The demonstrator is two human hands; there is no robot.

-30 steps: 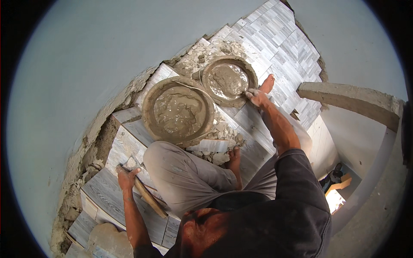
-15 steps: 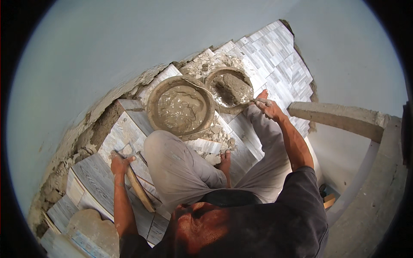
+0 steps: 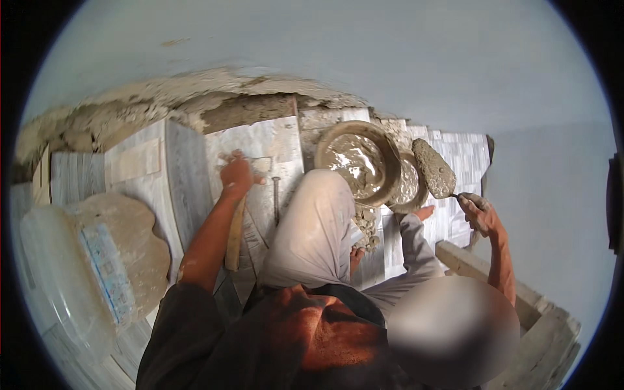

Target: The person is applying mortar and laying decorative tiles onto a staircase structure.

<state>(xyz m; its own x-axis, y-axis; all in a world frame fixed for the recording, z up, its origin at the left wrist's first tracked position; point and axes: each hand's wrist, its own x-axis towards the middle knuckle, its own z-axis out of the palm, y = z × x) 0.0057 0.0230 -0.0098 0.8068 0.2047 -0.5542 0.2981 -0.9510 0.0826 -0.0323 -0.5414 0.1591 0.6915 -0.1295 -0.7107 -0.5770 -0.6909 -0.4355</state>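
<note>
Tiler crouched on floor, trowel loaded, other hand on tile.

Right hand was closed around the handle of a trowel, blade heaped with grey mortar, lifted just right of two mortar pans. Left hand lay on a pale floor tile to the left, fingers curled; how far it was closed could not be told. A wooden handle ran beneath that forearm. A nail lay on the tile beside it. A plastic container stood at near left.
</note>
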